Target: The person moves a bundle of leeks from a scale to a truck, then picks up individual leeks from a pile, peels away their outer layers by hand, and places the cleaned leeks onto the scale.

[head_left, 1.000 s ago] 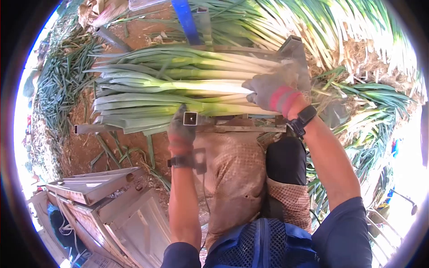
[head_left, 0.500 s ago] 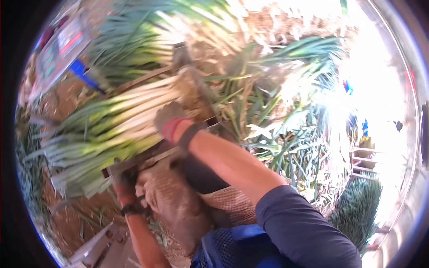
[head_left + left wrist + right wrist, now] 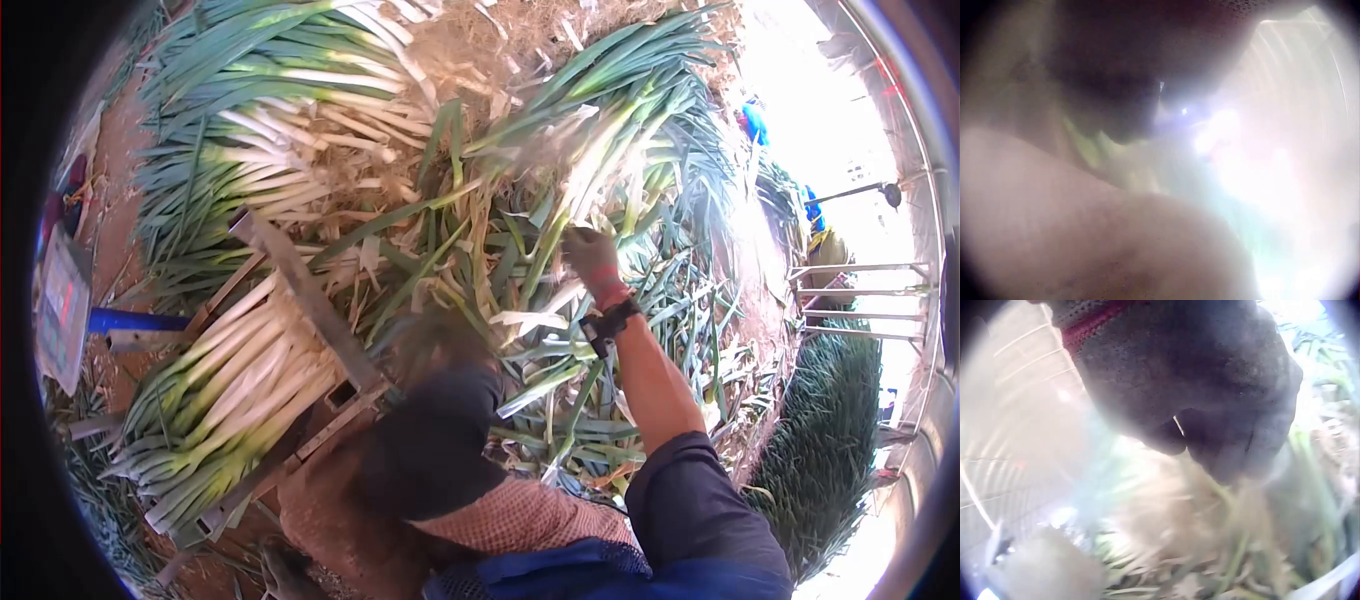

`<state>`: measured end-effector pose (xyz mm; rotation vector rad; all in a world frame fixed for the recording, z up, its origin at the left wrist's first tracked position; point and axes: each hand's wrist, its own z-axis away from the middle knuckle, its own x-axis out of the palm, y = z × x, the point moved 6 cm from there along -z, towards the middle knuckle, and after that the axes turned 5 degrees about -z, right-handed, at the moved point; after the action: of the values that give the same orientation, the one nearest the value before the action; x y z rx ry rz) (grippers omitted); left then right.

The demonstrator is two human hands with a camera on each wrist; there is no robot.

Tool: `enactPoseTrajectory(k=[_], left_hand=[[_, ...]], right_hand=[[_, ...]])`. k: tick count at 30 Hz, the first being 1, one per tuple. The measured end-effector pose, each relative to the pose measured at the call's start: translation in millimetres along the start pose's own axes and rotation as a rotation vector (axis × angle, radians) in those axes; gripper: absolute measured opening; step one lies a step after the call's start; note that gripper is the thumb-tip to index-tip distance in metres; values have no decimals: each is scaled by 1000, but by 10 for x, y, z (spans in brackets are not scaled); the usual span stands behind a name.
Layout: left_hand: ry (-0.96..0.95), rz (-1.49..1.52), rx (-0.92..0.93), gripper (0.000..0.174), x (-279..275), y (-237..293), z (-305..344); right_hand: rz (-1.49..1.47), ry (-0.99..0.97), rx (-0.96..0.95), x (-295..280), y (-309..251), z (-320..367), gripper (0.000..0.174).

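Observation:
My right hand [image 3: 592, 262], in a grey glove with a red cuff, reaches over the heap of loose leeks [image 3: 580, 190] in the head view. Its fingers are curled, and the fingertips overlap green stalks; blur keeps me from telling whether they grip one. Lower left, a row of leeks [image 3: 250, 370] lies on a metal rack [image 3: 310, 290], white ends toward the end plate. The left hand is outside the head view. As a dark, blurred glove, the left hand [image 3: 1122, 81] hangs close by a brownish surface in the left wrist view.
More leeks with rooty ends [image 3: 290, 120] are piled behind the rack. A digital scale [image 3: 62, 305] stands far left. Torn leaves [image 3: 600, 420] litter the ground near the bent knee [image 3: 440, 440]. A dark green stack of leaves [image 3: 825, 430] and pale rails [image 3: 865, 290] stand at right.
The view has swung right. My right hand has left the leeks on the rack and moved to the heap at right. My left hand has left the head view.

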<state>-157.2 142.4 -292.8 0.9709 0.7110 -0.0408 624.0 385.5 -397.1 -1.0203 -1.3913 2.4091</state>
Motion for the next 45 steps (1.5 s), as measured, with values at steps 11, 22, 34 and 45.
enactPoseTrajectory(k=[11, 22, 34, 45], left_hand=[[-86, -647, 156, 46, 1285, 1495, 397], [-40, -342, 9, 43, 1165, 1019, 238], [-157, -785, 320, 39, 1503, 1601, 295], [-65, -623, 534, 42, 1611, 2257, 470]], right_hand=[[286, 385, 102, -128, 224, -1375, 55], [-417, 161, 75, -1097, 182, -858, 29], [265, 283, 210, -603, -67, -1649, 78], [-574, -33, 114, -1446, -207, -367, 33]])
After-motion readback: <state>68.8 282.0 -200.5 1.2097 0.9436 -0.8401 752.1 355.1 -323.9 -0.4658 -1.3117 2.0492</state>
